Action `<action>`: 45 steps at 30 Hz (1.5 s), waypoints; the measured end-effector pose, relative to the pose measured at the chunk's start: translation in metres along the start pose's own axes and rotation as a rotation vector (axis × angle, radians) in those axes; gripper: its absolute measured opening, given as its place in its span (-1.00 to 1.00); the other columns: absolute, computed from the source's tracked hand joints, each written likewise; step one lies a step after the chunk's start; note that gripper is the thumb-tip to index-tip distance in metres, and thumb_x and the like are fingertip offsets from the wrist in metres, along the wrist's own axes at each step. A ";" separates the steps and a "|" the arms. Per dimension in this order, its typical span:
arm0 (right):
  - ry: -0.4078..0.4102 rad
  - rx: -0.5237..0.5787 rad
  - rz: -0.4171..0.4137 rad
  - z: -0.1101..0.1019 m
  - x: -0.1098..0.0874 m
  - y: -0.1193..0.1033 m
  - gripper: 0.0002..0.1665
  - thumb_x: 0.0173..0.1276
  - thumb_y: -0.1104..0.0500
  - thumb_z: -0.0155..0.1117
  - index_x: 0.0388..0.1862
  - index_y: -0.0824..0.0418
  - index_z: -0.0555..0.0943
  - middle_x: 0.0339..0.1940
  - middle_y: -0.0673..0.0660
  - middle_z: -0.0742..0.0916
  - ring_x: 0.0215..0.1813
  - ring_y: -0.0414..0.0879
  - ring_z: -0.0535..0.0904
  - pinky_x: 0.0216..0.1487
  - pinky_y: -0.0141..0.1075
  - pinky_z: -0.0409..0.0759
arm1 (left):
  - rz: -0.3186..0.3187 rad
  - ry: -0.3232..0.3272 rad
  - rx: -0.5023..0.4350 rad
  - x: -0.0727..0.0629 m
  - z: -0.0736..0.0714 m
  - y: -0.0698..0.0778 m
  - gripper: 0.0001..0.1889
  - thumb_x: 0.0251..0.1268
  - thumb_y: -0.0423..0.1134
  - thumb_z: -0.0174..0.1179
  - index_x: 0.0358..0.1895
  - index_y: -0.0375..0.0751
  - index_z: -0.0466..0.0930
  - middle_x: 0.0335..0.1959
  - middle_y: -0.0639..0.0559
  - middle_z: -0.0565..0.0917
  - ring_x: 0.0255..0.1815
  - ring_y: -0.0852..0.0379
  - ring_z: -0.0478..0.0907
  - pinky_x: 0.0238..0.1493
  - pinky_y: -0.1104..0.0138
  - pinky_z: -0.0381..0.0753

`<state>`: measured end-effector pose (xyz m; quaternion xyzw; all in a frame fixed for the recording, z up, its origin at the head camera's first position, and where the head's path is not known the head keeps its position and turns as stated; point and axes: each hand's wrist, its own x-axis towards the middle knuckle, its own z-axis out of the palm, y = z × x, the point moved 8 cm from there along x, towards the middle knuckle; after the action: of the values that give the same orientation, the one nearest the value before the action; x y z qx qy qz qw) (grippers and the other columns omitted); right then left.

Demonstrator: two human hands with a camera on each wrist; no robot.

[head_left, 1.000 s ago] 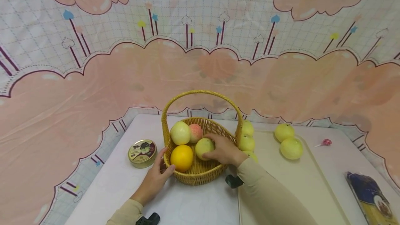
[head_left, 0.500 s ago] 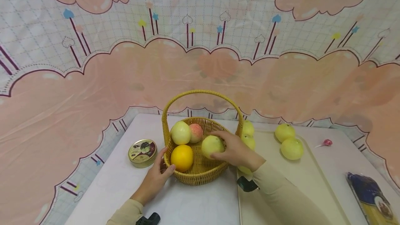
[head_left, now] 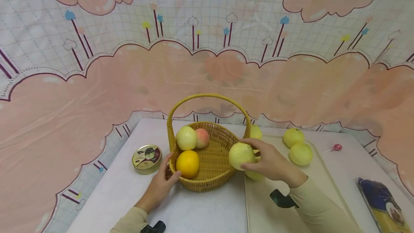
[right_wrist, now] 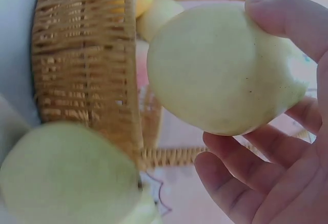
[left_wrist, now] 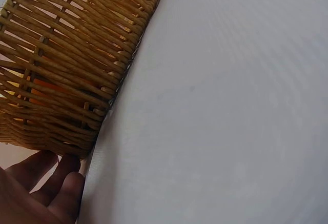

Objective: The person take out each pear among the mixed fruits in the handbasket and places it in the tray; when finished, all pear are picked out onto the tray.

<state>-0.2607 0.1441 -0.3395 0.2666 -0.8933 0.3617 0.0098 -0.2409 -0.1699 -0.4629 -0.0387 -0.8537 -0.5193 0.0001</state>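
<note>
A wicker basket [head_left: 207, 186] with a tall arched handle stands mid-table. Inside it lie an orange [head_left: 188, 164], a pale yellow-green fruit [head_left: 186, 138] and a pinkish peach [head_left: 202, 138]. My left hand [head_left: 159, 188] holds the basket's left end, thumb at the rim; in the left wrist view its fingers touch the woven wall. Just over the right rim, my right hand [head_left: 271, 161] grips another pale yellow-green fruit [right_wrist: 215, 70] between thumb and fingers. Similar fruits sit behind and below that hand, partly hidden, one of them a blurred green fruit [right_wrist: 66, 178].
A cream tray [head_left: 291, 197] lies right of the basket, with two yellow-green fruits [head_left: 301, 154] at its far right. Beyond are a lollipop [head_left: 337, 147] and a blue-and-yellow packet [head_left: 383, 202]. A round tin [head_left: 147, 159] stands left of the basket.
My right hand has lifted the yellow-green fruit from inside the basket and carried it right, to the right rim. My left hand has stayed on the basket.
</note>
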 end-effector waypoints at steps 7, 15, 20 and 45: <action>0.079 -0.020 -0.013 -0.018 -0.028 0.018 -0.22 0.19 0.09 0.55 0.32 0.35 0.48 0.24 0.25 0.62 0.01 0.05 0.61 -0.03 -0.15 0.64 | -0.007 -0.002 0.009 -0.001 0.000 0.000 -0.25 0.49 0.07 0.12 0.59 0.07 -0.04 0.38 -0.43 0.37 0.22 -0.18 0.49 0.25 -0.08 0.46; 0.131 -0.064 0.049 -0.044 -0.053 0.032 -0.24 0.21 0.08 0.55 0.32 0.31 0.48 0.12 0.19 0.66 -0.03 0.04 0.62 -0.07 -0.15 0.66 | -0.003 0.000 0.007 0.000 0.000 0.000 -0.25 0.49 0.06 0.11 0.59 0.05 -0.05 0.38 -0.43 0.37 0.22 -0.18 0.49 0.26 -0.08 0.46; 0.158 -0.083 0.112 -0.055 -0.068 0.048 -0.20 0.20 0.09 0.55 0.35 0.34 0.45 0.15 0.28 0.65 -0.07 0.06 0.65 -0.12 -0.18 0.67 | -0.007 -0.004 0.004 0.001 0.001 -0.001 -0.24 0.49 0.07 0.11 0.60 0.06 -0.06 0.39 -0.43 0.36 0.23 -0.18 0.49 0.26 -0.08 0.45; 0.152 -0.133 0.407 -0.074 -0.115 0.120 -0.09 0.29 -0.08 0.46 0.39 0.42 0.32 0.17 0.56 0.54 -0.04 0.31 0.63 -0.25 -0.07 0.67 | -0.007 -0.008 0.006 0.002 0.001 -0.003 -0.23 0.48 0.09 0.11 0.59 0.07 -0.06 0.40 -0.42 0.34 0.24 -0.18 0.47 0.28 -0.09 0.43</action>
<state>-0.2335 0.3180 -0.3859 0.0515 -0.9473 0.3154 0.0217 -0.2426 -0.1703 -0.4657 -0.0376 -0.8555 -0.5165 -0.0051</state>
